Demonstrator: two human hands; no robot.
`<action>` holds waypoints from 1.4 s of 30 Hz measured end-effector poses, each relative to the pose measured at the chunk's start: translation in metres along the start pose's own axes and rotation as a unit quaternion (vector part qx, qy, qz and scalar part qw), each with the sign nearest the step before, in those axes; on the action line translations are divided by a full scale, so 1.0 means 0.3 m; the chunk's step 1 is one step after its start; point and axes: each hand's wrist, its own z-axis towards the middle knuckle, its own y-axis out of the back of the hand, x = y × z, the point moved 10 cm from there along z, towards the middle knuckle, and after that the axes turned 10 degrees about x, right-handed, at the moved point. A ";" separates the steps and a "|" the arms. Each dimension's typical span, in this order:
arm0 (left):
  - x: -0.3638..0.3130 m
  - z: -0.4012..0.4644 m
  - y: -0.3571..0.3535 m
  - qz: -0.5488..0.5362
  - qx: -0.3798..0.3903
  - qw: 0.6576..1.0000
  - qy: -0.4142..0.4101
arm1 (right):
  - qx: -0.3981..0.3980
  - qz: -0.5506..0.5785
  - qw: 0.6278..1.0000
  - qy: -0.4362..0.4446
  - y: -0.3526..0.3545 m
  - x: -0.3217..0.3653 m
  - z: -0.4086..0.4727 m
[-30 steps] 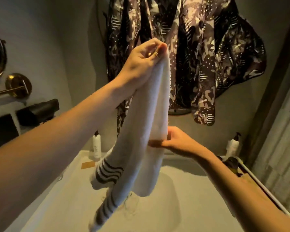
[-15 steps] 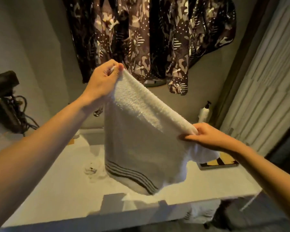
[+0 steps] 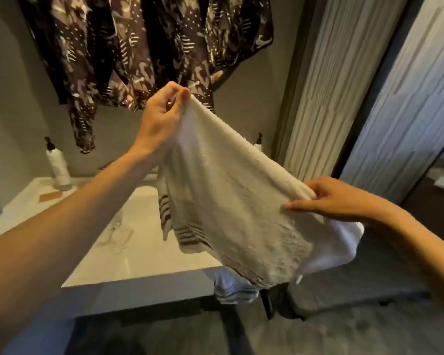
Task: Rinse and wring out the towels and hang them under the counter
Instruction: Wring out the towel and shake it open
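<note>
Holding the towel (image 3: 231, 201) stretched between both hands, I pinch its top edge with my left hand (image 3: 162, 119) at 11 o'clock and my right hand (image 3: 336, 198) at 4 o'clock, fingers clenched on the fold. Its long axis slopes down to the right, above the front edge of the table (image 3: 128, 262). The cloth is thick white terry with dark stripes along its hem; a second striped towel (image 3: 231, 290) hangs beneath the table at 6 o'clock, nearer my right hand.

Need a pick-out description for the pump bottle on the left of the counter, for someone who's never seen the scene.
Find the white counter under the dark patterned garments hanging on the wall. At its back left corner stands the left pump bottle, upright, pale with a black pump. The only other bottle is at the far right, mostly hidden behind the held towel.
</note>
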 end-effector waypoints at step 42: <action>0.386 -0.894 -1.167 -0.159 0.262 0.880 0.362 | 0.010 0.654 0.721 -0.230 -0.722 -0.677 -0.113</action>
